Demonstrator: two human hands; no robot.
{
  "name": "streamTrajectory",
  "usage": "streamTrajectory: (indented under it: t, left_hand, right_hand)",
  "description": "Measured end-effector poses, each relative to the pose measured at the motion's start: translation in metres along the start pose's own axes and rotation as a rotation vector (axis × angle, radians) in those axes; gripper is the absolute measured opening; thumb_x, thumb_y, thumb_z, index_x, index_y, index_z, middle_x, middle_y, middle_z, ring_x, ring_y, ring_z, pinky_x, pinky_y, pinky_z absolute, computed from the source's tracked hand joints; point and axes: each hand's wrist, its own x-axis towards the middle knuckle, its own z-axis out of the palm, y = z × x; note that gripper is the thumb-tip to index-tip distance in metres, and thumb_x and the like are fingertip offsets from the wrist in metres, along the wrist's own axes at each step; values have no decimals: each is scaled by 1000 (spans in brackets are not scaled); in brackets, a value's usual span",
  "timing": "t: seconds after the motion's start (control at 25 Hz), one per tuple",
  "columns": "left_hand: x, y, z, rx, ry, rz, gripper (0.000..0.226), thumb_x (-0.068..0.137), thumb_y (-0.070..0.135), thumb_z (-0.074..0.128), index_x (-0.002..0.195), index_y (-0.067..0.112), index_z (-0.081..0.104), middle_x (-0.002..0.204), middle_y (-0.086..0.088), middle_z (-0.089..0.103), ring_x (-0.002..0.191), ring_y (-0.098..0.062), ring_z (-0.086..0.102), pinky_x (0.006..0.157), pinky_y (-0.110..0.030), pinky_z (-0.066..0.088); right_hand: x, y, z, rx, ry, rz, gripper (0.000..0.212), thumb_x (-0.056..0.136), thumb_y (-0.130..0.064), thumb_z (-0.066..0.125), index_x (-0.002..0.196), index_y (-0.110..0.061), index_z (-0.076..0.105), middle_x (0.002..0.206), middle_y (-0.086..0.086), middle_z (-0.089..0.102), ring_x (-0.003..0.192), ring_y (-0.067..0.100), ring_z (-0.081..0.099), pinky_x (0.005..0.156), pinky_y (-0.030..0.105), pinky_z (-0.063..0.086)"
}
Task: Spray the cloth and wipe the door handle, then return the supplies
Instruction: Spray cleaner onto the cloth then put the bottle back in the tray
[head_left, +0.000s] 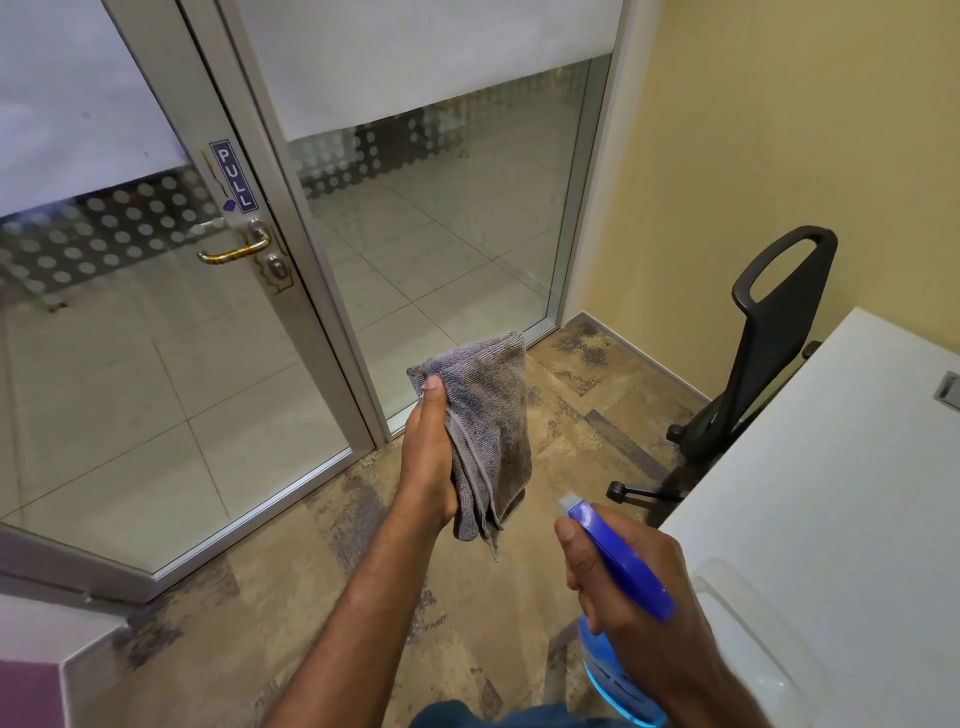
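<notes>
A grey folded cloth (485, 421) hangs in front of me, held up by my left hand (428, 457) with the thumb pressed on its upper corner. My right hand (623, 582) grips a blue spray bottle (618, 566) lower right, its pale nozzle pointing up-left toward the cloth, about a hand's width away. The brass lever door handle (236, 249) sits on the glass door's metal frame at the left, under a blue PULL sign (234, 176), well beyond both hands.
A glass door (156, 364) and a fixed glass panel (441, 234) fill the far side. A black office chair (753, 364) stands by the yellow wall at right. A white table (831, 493) edge lies beside my right hand. Patterned carpet covers the floor.
</notes>
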Motion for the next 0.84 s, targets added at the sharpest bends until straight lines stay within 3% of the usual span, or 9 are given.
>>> streamTrajectory:
  t: [0.16,0.28,0.44,0.6,0.72,0.84]
  left_hand:
    - [0,2,0,1,2,9,43,105,47,47,132,17,61,119,-9,75,109,-28,72,94,-46,58]
    - [0,1,-2,9,1,8,43,104,48,48,132,17,61,118,-8,75,108,-28,72,94,-46,58]
    - [-1,1,-1,22,10,10,43,104,48,48,131,17,61,118,-9,75,107,-28,73,95,-47,58]
    - [1,2,-1,39,7,33,38,105,47,47,125,20,64,114,-8,77,108,-29,72,100,-50,55]
    - [0,1,2,42,8,17,39,104,48,48,126,20,63,114,-7,77,108,-29,72,102,-53,54]
    - [1,1,5,17,3,11,38,104,47,48,125,18,63,114,-8,77,108,-30,72,102,-54,54]
  right_hand:
    - [0,2,-2,31,28,30,63,66,-98,47,78,-40,67,62,-2,66,55,24,62,55,38,58]
    - [-1,2,-6,71,53,20,63,74,-91,52,73,-29,64,58,7,60,50,29,56,51,55,53]
    - [-1,0,-7,94,98,36,67,73,-92,51,69,-26,64,55,6,60,48,26,56,51,52,55]
    - [-3,2,-9,79,43,8,65,77,-89,52,72,-25,62,58,12,58,50,33,55,52,59,50]
    - [-4,0,-9,79,13,5,61,77,-88,52,73,-28,64,58,8,60,49,28,56,53,56,53]
    - [-4,-1,-10,58,-13,11,57,72,-92,50,76,-38,66,59,-3,64,50,19,60,51,34,57]
